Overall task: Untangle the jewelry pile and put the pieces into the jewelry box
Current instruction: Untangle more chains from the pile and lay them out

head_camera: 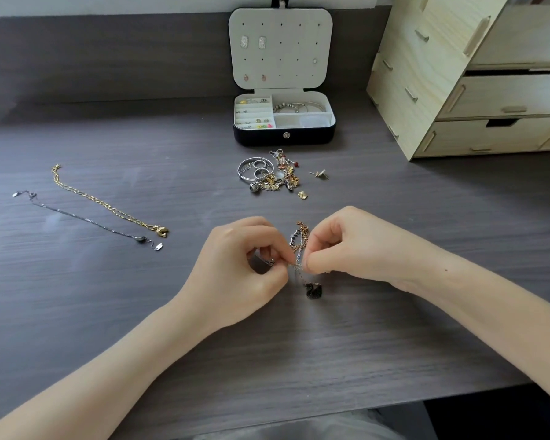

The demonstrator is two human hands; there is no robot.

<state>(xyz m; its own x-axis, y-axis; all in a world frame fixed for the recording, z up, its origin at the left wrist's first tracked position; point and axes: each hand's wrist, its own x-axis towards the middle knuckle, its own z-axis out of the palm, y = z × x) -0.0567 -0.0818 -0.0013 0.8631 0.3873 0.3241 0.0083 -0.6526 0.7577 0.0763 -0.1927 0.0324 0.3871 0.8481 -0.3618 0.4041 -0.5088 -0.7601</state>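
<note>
Grey desk [77, 312]: L hand [235, 274] & R hand [346, 249], each grip pinched on tangled chains [300, 241].

Bare forearms [108, 360] and hands [235, 268]; grey garment [299, 431].

A dark wood-grain table [299, 344] is shown; an open jewelry box [285, 134] is set at its back, the jewelry pile [269, 174] just before it; a gold chain [105, 201] and a thin dark chain [86, 220] are laid side by side at left; a pale wooden drawer unit [426, 90] is stood at right.
</note>
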